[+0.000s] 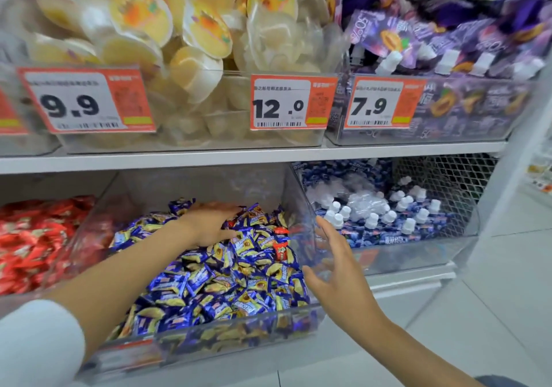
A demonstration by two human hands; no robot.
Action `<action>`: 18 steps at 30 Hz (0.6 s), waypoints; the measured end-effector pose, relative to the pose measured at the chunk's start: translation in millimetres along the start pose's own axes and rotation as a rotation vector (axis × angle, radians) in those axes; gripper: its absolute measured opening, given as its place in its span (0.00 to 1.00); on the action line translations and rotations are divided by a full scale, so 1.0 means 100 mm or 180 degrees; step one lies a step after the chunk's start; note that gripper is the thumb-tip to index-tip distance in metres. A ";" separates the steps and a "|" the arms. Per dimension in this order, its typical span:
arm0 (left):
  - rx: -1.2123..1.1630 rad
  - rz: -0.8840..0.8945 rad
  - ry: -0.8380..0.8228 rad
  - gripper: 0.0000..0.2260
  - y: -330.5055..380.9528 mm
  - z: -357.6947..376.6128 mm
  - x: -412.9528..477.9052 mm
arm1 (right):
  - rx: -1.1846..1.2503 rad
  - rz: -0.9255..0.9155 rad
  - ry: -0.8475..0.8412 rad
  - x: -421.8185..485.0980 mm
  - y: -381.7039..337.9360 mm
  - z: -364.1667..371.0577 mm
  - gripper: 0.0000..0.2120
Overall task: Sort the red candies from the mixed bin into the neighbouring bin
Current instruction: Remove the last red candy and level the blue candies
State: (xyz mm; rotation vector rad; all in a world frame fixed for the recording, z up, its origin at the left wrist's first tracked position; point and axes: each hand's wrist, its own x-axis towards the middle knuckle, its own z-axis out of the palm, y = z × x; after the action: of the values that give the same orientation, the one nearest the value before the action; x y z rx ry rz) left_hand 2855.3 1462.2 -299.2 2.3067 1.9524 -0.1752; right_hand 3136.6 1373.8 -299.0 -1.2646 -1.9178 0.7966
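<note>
The clear mixed bin (239, 324) on the lower shelf is full of blue and yellow wrapped candies (227, 285). Two red candies lie among them at the far right, one (281, 250) below the other (280, 230). My left hand (209, 222) reaches into the back of the bin, fingers spread over the pile next to a bit of red wrapper (231, 223); whether it holds anything cannot be told. My right hand (334, 264) hovers open at the bin's right wall, holding nothing. The neighbouring bin (80, 237) on the left holds red candies (33, 237).
A bin of blue pouches with white caps (388, 219) stands to the right. The upper shelf (254, 155) just overhead carries bins of jelly cups (191, 58) and purple pouches (448, 52), with price tags (286, 103) on their fronts. White floor tiles (493, 312) lie at lower right.
</note>
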 end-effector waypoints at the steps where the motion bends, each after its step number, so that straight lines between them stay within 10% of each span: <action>1: 0.0151 -0.0023 -0.0096 0.27 -0.04 0.00 -0.03 | 0.0021 -0.0012 -0.0032 0.00 0.00 -0.01 0.37; 5: 0.0635 0.0209 -0.0158 0.22 -0.14 -0.06 -0.53 | -0.0115 -0.0095 -0.0109 -0.01 -0.06 -0.06 0.37; 10: 0.0590 0.0098 -0.0391 0.56 -0.20 -0.19 -1.16 | -0.0702 -0.1190 0.0639 0.11 -0.36 -0.15 0.22; 18: -0.0034 0.0034 -0.0234 0.59 -0.25 -0.08 -1.28 | -0.0890 -0.0366 -0.1131 1.27 -0.61 0.89 0.19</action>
State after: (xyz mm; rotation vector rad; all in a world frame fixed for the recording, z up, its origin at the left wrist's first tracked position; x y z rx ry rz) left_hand 2809.7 1342.9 -270.9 2.2697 1.9014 -0.2446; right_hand 2996.9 1462.0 -273.7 -1.2197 -2.4343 0.7508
